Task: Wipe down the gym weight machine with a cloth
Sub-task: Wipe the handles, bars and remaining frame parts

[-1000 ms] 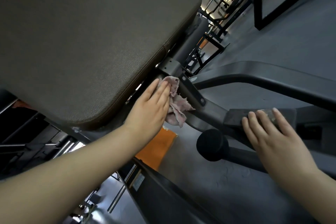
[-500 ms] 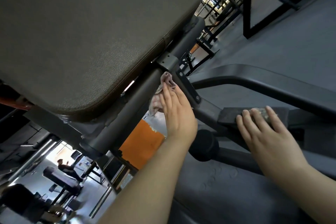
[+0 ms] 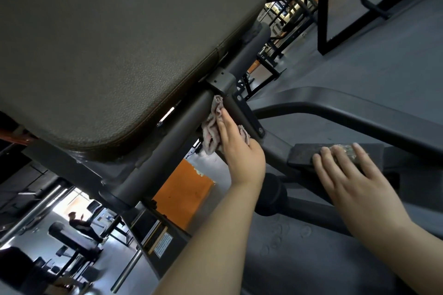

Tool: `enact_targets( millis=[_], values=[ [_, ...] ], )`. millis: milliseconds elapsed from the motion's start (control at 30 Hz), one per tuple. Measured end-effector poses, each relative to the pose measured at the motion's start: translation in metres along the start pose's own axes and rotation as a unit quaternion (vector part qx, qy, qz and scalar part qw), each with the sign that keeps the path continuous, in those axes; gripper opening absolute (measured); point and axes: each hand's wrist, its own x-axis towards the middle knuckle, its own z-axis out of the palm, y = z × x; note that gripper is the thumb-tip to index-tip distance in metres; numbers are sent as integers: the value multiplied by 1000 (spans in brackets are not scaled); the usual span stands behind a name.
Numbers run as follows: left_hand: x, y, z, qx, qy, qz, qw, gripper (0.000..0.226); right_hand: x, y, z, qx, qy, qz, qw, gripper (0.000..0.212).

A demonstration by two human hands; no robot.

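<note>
Barely shifted, left hand [image 3: 242, 148] presses cloth [image 3: 212, 130] under seat pad [image 3: 115, 50].

Left hand [image 3: 242, 148] presses a pink cloth [image 3: 211, 132] against the frame tube [image 3: 172, 141]; right hand [image 3: 354, 175] rests flat on a pad [image 3: 304, 153].

Your cloth [image 3: 211, 127]: pale pink, mottled | your seat pad [image 3: 115, 50]: dark olive-brown, pebbled grain | your frame tube [image 3: 167, 148]: matte dark grey | your floor [image 3: 383, 60]: grey | wall panel [image 3: 182, 196] behind: bright orange
</note>
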Motion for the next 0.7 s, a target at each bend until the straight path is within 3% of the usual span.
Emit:
enact_targets(
  millis=[100,200,267,333,500,600,700],
  values=[
    [-4,-3,-1,165,-11,50,985,76,1,-1,-1,19,-3,2,1000,60],
    [4,-10,-15,325,-27,141,935,83,1,0,0,25,2,5,1000,60],
    [15,-10,-25,424,-55,227,875,88,0,0,1,31,6,10,999,60],
    [28,-5,-33,519,-61,298,799,79,1,0,2,45,9,18,999,61],
    [56,35,-37,680,-137,321,645,66,4,-2,-3,63,2,27,998,60],
    [75,52,-31,699,-165,342,606,63,5,-2,-6,66,-3,30,997,57],
    [86,56,-37,682,-175,385,596,56,3,-1,-3,73,-12,29,997,66]
  ],
)
